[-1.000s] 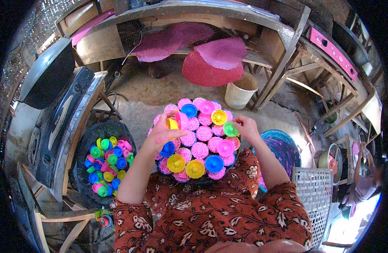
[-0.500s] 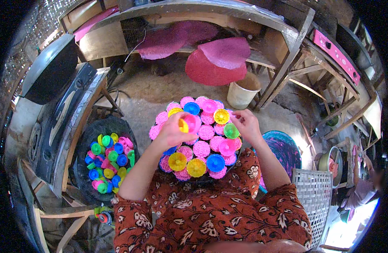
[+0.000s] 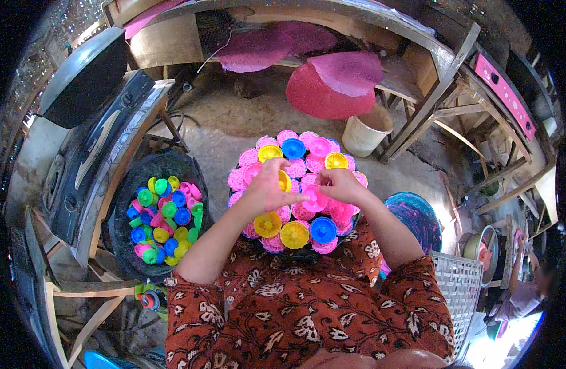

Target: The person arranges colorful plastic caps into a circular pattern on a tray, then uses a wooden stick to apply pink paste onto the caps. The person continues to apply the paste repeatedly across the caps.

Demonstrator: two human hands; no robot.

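A round heap of pink pieces [image 3: 297,167] with a stringy surface lies in front of me. Scattered on top are small fluted plastic cups, among them a blue cup [image 3: 323,230] and a yellow cup [image 3: 295,235]. My left hand [image 3: 267,189] curls around another yellow plastic cup [image 3: 284,181] over the middle of the heap. Just to its right, my right hand [image 3: 344,186] pinches a pink plastic cup [image 3: 314,198] by its edge. Both hands are close together, and the pink cup sits between their fingers. Part of the heap is hidden under them.
At left, a dark basin [image 3: 126,230] holds many coloured plastic cups. A black stove [image 3: 104,147] with a wok [image 3: 86,77] stands beyond it. A white bucket [image 3: 366,132] stands ahead; a blue-and-pink tub [image 3: 415,215] and woven panel [image 3: 458,292] are at right.
My right hand has moved left from the heap's right side to meet my left hand and now grips a pink cup. The left hand still holds the yellow cup. The view has shifted slightly.
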